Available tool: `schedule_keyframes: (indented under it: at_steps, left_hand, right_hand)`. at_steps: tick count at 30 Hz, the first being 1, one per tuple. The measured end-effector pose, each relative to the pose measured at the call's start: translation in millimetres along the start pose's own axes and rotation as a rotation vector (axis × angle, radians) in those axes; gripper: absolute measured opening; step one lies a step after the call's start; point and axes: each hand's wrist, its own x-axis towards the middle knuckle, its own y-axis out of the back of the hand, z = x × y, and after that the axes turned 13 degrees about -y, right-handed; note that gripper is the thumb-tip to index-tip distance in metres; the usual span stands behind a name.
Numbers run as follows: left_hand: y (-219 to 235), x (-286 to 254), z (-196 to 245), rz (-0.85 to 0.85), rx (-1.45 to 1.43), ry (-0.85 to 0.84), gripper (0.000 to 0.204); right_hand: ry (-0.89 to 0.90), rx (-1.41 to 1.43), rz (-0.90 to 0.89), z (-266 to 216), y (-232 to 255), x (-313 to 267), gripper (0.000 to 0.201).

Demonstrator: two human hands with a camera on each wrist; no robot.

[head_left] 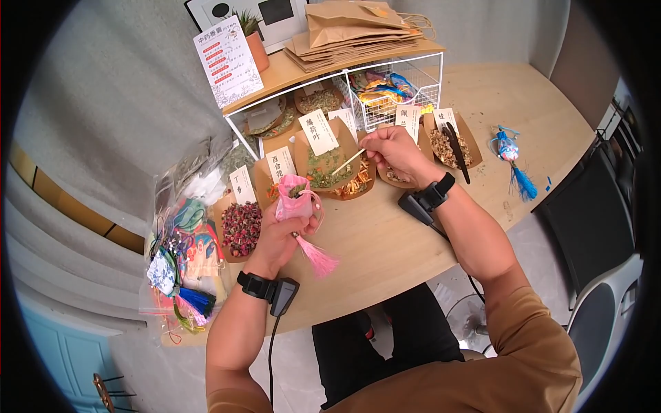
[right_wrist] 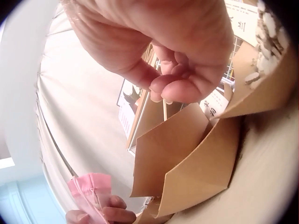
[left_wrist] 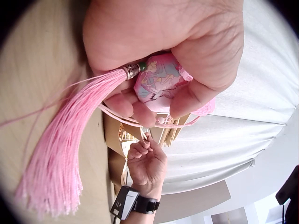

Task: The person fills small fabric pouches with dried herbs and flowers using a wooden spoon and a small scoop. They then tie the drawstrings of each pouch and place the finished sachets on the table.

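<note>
My left hand (head_left: 277, 239) grips a pink drawstring sachet (head_left: 295, 205) around its body, mouth up, with dried herbs showing at the opening. From its bottom hangs a pink tassel (left_wrist: 60, 144), topped by a silver bead and a green bead in the left wrist view. My right hand (head_left: 398, 153) pinches a thin pale stick (head_left: 350, 162) between thumb and fingers. The stick slants down to the left, its far end among crushed green leaves (head_left: 320, 179) in a brown paper tray. What shape that end has is hidden by the leaves.
Dried rosebuds (head_left: 241, 230) fill a tray at left; orange petals (head_left: 354, 182) and pale chips (head_left: 451, 148) lie in others, one with dark tongs (head_left: 456, 151) across it. A white-framed shelf (head_left: 330, 72) stands behind. Finished-looking sachets lie left, and a blue one (head_left: 508, 151) right.
</note>
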Motion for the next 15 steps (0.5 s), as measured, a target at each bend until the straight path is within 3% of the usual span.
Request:
schedule_keyframes:
  at_steps: [15]
  left_hand:
    - [6.3, 0.2, -3.0, -0.034, -0.002, 0.002, 0.036]
  right_hand:
    - [-0.144, 0.133, -0.062, 4.3, 7.8, 9.0, 0.009]
